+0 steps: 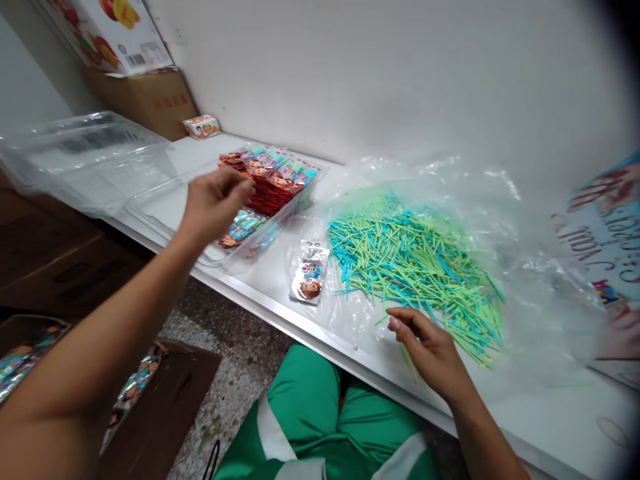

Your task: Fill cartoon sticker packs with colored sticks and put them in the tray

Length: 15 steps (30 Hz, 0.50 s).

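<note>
My left hand [217, 200] hovers over a clear plastic tray [295, 207], its fingers curled and thumb close to the index finger; whatever lies between them, if anything, is hidden. Stacked in the tray are small shiny packets [280, 172] with red edges and a cartoon face. One silvery packet [311, 272] lies flat on the table between the tray and the sticks. My right hand [425, 347], near the table's front edge, has its fingertips closed on a thin green stick [383, 320]. Beside it spreads a heap of green and blue sticks [415, 260] on clear plastic.
Clear plastic containers [85, 160] stand at the left end of the white table [270, 303]. Behind them are a cardboard box [145, 100] and a small carton [201, 127]. Open boxes of packets [135, 383] sit below left. A crumpled plastic bag [545, 293] reaches right.
</note>
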Each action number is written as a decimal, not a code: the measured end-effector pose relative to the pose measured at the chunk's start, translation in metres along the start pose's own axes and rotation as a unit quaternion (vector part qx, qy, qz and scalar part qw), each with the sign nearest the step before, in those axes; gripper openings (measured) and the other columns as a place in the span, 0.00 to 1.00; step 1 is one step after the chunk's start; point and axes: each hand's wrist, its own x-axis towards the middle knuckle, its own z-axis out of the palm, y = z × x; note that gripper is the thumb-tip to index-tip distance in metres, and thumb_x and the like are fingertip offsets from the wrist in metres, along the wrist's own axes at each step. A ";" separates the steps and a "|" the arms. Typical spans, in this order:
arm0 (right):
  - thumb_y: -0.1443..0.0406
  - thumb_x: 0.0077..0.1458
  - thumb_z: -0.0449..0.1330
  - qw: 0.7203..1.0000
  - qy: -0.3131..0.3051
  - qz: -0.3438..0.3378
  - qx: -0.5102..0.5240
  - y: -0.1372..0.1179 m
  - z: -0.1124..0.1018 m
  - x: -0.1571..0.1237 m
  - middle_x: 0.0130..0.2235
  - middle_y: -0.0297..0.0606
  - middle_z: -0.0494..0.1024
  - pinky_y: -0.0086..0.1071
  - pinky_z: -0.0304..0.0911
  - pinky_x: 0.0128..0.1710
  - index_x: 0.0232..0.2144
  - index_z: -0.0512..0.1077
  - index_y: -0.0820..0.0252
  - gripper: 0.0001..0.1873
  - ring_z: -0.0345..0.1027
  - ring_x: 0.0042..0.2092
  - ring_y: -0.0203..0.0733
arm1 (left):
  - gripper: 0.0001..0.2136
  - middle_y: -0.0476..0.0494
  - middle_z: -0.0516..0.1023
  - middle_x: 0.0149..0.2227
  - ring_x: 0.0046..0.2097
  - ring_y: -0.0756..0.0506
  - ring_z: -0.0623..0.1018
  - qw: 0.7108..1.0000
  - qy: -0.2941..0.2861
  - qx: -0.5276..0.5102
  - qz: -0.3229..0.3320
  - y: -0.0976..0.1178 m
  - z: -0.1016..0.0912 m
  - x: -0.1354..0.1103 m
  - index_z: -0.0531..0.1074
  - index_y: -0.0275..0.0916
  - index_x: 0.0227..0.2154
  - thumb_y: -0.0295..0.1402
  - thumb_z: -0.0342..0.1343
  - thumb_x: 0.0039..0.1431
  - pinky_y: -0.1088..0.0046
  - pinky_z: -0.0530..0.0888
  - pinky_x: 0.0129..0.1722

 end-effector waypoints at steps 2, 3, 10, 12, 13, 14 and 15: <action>0.58 0.56 0.54 1.000 -0.010 0.001 0.012 -0.003 0.003 -0.003 0.36 0.37 0.75 0.32 0.66 0.33 0.42 0.70 0.56 0.14 0.69 0.32 0.38 | 0.17 0.44 0.75 0.33 0.33 0.47 0.73 0.995 -0.068 -0.020 0.068 0.024 0.020 -0.042 0.71 0.37 0.38 0.44 0.47 0.56 0.73 0.67 0.35; 0.58 0.56 0.53 1.000 -0.016 -0.001 0.017 -0.006 0.003 -0.006 0.36 0.37 0.75 0.32 0.66 0.33 0.42 0.70 0.56 0.14 0.69 0.32 0.38 | 0.18 0.44 0.75 0.33 0.33 0.46 0.73 0.989 -0.126 -0.005 0.082 0.028 0.034 -0.060 0.72 0.37 0.38 0.46 0.48 0.55 0.72 0.67 0.35; 0.59 0.57 0.53 1.000 -0.003 -0.017 0.026 -0.013 -0.007 -0.030 0.34 0.37 0.75 0.30 0.64 0.32 0.42 0.70 0.56 0.13 0.68 0.33 0.37 | 0.26 0.37 0.75 0.34 0.37 0.39 0.74 0.969 -0.150 0.129 -0.151 -0.008 0.132 -0.082 0.69 0.38 0.34 0.57 0.54 0.42 0.70 0.63 0.30; 0.59 0.57 0.53 0.999 0.005 -0.007 0.031 -0.009 -0.013 -0.038 0.33 0.36 0.75 0.30 0.64 0.31 0.41 0.70 0.56 0.13 0.68 0.32 0.37 | 0.20 0.41 0.75 0.29 0.34 0.42 0.74 0.968 -0.145 0.072 -0.190 -0.014 0.142 -0.076 0.68 0.38 0.28 0.51 0.59 0.39 0.72 0.63 0.28; 0.59 0.57 0.53 0.999 0.010 0.000 0.034 -0.007 -0.016 -0.042 0.32 0.36 0.75 0.30 0.64 0.31 0.42 0.70 0.57 0.13 0.68 0.32 0.37 | 0.17 0.44 0.74 0.26 0.32 0.44 0.73 0.970 -0.134 0.036 -0.202 -0.015 0.145 -0.074 0.68 0.38 0.25 0.47 0.60 0.39 0.73 0.62 0.28; 0.59 0.57 0.53 0.999 0.015 0.005 0.036 -0.004 -0.019 -0.045 0.32 0.36 0.74 0.30 0.64 0.31 0.42 0.70 0.57 0.13 0.68 0.31 0.37 | 0.14 0.45 0.73 0.24 0.30 0.45 0.72 0.971 -0.120 0.003 -0.208 -0.015 0.145 -0.073 0.67 0.38 0.22 0.43 0.61 0.39 0.74 0.62 0.27; 0.58 0.57 0.53 0.999 0.020 0.009 0.039 -0.002 -0.021 -0.048 0.32 0.36 0.74 0.30 0.64 0.32 0.42 0.70 0.57 0.14 0.68 0.31 0.37 | 0.12 0.47 0.72 0.23 0.29 0.47 0.72 0.972 -0.106 -0.025 -0.209 -0.015 0.145 -0.072 0.66 0.38 0.21 0.40 0.60 0.40 0.74 0.62 0.27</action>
